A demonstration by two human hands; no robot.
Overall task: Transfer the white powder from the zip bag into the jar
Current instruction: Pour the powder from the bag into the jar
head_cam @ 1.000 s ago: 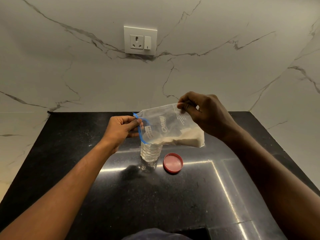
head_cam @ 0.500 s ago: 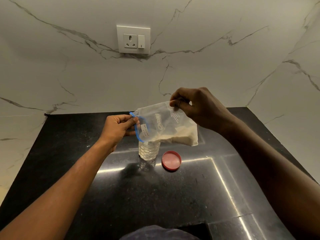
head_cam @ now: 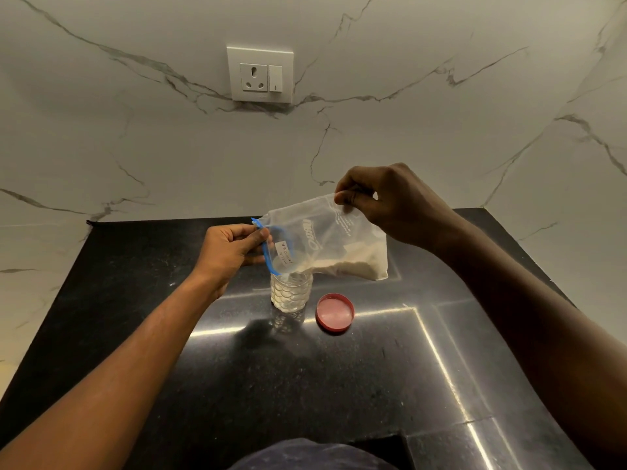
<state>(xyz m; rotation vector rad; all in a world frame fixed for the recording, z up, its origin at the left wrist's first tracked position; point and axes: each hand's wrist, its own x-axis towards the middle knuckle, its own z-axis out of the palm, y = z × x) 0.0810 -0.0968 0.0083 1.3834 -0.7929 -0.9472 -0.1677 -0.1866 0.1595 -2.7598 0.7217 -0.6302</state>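
Note:
A clear zip bag (head_cam: 325,239) with a blue zip edge hangs sideways over a small clear jar (head_cam: 291,295) on the black counter. White powder (head_cam: 349,264) lies along the bag's lower edge, sloping toward the open blue mouth just above the jar's rim. My left hand (head_cam: 230,252) pinches the blue zip edge at the mouth. My right hand (head_cam: 390,205) pinches the bag's upper far corner and holds it higher. The jar's red lid (head_cam: 335,313) lies flat on the counter to the right of the jar.
The black stone counter (head_cam: 237,385) ends at a marble wall behind and on the right. A white wall socket (head_cam: 260,74) sits high on the back wall. A dark cut-out edge shows at the counter's near side.
Both hands and the bag stay over the jar; my right hand has lifted the far corner slightly, and the powder has slid a little toward the mouth.

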